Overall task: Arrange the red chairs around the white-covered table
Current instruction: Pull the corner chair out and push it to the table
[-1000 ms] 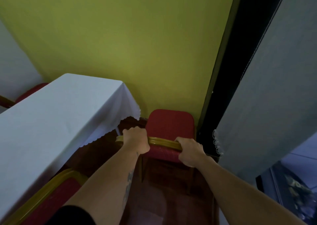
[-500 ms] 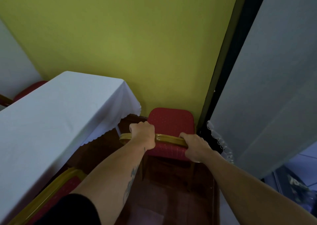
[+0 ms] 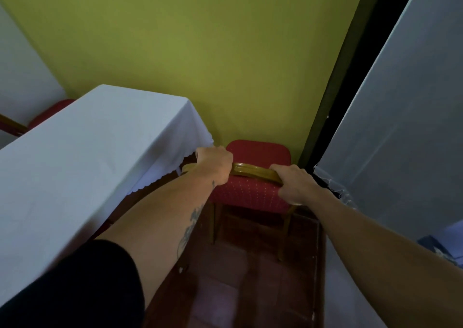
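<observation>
yellow-green wall (image 3: 200,52) fills the back of a narrow corner, with a dark door frame (image 3: 333,97) running up its right side and a pale grey curtain (image 3: 400,127) with a lacy hem hanging further right. on the left stands the table (image 3: 75,165) under a white cloth with a scalloped edge, its far corner close to the wall. a red chair (image 3: 258,152) sits in the gap between the table's corner and the door frame, its seat toward the wall and its back toward the person. both hands are clamped on the gold top rail (image 3: 253,172) of the chair's back: the left hand (image 3: 215,165) wraps the rail's left end, just beside the hanging cloth, and the right hand (image 3: 295,185) grips the right end. the left forearm shows a tattoo and a black sleeve. another red chair (image 3: 47,114) peeks out behind the table at far left. dark reddish floor (image 3: 238,290) lies beneath the chair.
</observation>
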`<state>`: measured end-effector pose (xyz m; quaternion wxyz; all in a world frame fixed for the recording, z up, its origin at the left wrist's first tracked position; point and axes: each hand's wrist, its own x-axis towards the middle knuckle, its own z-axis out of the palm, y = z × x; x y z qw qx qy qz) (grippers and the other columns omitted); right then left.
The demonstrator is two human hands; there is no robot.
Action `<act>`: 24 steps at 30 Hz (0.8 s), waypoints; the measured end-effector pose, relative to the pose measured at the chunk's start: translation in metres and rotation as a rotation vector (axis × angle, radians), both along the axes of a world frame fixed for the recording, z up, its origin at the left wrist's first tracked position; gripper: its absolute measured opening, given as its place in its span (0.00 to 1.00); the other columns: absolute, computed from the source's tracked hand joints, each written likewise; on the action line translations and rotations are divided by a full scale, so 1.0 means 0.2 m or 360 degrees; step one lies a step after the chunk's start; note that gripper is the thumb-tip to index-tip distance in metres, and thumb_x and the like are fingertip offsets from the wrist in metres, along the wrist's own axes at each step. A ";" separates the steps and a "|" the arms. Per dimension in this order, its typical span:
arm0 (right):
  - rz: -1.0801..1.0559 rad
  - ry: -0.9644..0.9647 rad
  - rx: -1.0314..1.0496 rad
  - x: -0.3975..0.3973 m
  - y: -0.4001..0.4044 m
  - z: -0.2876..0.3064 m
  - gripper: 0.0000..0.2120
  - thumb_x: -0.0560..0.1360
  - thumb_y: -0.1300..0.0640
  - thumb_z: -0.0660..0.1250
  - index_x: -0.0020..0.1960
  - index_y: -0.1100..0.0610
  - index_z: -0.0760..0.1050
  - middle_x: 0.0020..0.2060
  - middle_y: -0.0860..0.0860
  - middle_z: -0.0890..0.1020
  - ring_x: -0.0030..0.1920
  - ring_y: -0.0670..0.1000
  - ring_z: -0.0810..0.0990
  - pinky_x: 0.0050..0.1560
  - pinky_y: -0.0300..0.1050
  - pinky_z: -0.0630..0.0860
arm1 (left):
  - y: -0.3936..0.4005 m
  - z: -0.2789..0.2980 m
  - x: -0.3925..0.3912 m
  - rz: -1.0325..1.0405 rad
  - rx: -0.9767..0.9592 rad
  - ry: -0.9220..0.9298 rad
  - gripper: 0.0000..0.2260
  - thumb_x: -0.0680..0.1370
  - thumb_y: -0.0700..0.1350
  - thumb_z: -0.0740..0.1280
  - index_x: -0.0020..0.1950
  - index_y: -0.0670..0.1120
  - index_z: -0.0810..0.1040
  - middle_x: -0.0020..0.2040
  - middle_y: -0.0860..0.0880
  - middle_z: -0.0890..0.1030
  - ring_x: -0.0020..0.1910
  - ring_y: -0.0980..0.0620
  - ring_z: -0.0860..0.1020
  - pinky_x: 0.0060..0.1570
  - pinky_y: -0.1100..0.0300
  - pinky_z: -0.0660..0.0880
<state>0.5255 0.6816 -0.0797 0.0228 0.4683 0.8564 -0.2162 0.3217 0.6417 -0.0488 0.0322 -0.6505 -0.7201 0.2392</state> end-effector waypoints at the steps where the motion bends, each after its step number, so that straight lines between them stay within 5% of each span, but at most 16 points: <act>1: -0.0003 0.0002 -0.0006 0.00 0.00 0.00 0.23 0.75 0.64 0.65 0.67 0.47 0.72 0.45 0.49 0.74 0.47 0.55 0.77 0.44 0.49 0.73 | 0.00 0.00 -0.01 -0.0007 -0.0017 0.0010 0.01 0.76 0.41 0.68 0.47 0.45 0.77 0.40 0.50 0.75 0.38 0.50 0.75 0.34 0.56 0.69; 7: 0.0019 0.0001 -0.0135 0.06 -0.09 -0.04 0.20 0.75 0.65 0.64 0.63 0.47 0.71 0.44 0.49 0.74 0.43 0.51 0.75 0.42 0.49 0.72 | -0.07 -0.01 0.07 -0.0102 -0.0239 0.0034 0.07 0.76 0.42 0.68 0.40 0.46 0.73 0.39 0.50 0.75 0.40 0.50 0.78 0.42 0.55 0.76; 11: -0.0009 0.0018 -0.0216 0.17 -0.12 -0.08 0.19 0.75 0.67 0.65 0.59 0.47 0.71 0.44 0.49 0.75 0.41 0.48 0.76 0.35 0.44 0.69 | -0.14 0.00 0.19 -0.0132 -0.0330 -0.0009 0.04 0.77 0.46 0.68 0.47 0.46 0.75 0.40 0.49 0.75 0.42 0.49 0.78 0.48 0.53 0.78; 15: -0.0170 0.0005 -0.0174 0.29 -0.15 -0.11 0.19 0.72 0.66 0.67 0.53 0.44 0.72 0.47 0.48 0.76 0.48 0.52 0.77 0.47 0.52 0.76 | -0.20 0.01 0.35 -0.0136 -0.0445 -0.0104 0.09 0.78 0.48 0.67 0.56 0.47 0.78 0.47 0.49 0.77 0.48 0.48 0.79 0.50 0.52 0.78; 17: -0.0369 0.0018 -0.0084 0.36 -0.19 -0.13 0.19 0.69 0.64 0.69 0.53 0.44 0.73 0.53 0.48 0.75 0.57 0.56 0.74 0.58 0.60 0.74 | -0.22 0.00 0.45 -0.0122 -0.0511 -0.0130 0.12 0.77 0.48 0.66 0.60 0.46 0.79 0.52 0.48 0.79 0.49 0.47 0.79 0.46 0.52 0.76; 19: -0.0665 0.0069 -0.0021 0.44 -0.23 -0.16 0.26 0.69 0.62 0.71 0.64 0.47 0.72 0.63 0.53 0.71 0.66 0.61 0.68 0.64 0.64 0.71 | -0.23 -0.01 0.53 -0.0118 -0.0556 -0.0168 0.15 0.75 0.49 0.69 0.60 0.46 0.80 0.53 0.48 0.80 0.49 0.47 0.80 0.45 0.52 0.77; 21: -0.1071 0.0272 -0.0094 0.50 -0.29 -0.20 0.35 0.70 0.62 0.70 0.75 0.52 0.63 0.70 0.58 0.66 0.69 0.65 0.66 0.63 0.62 0.71 | -0.24 -0.01 0.56 -0.0128 -0.0572 -0.0253 0.18 0.73 0.53 0.72 0.60 0.46 0.79 0.54 0.47 0.80 0.51 0.45 0.80 0.50 0.50 0.78; 24: -0.1834 0.0965 -0.0572 0.55 -0.39 -0.22 0.30 0.73 0.59 0.64 0.75 0.60 0.63 0.65 0.61 0.73 0.63 0.65 0.75 0.55 0.59 0.76 | -0.26 -0.03 0.54 -0.0072 -0.0594 -0.0441 0.27 0.72 0.58 0.74 0.66 0.47 0.78 0.62 0.45 0.79 0.57 0.41 0.79 0.57 0.46 0.78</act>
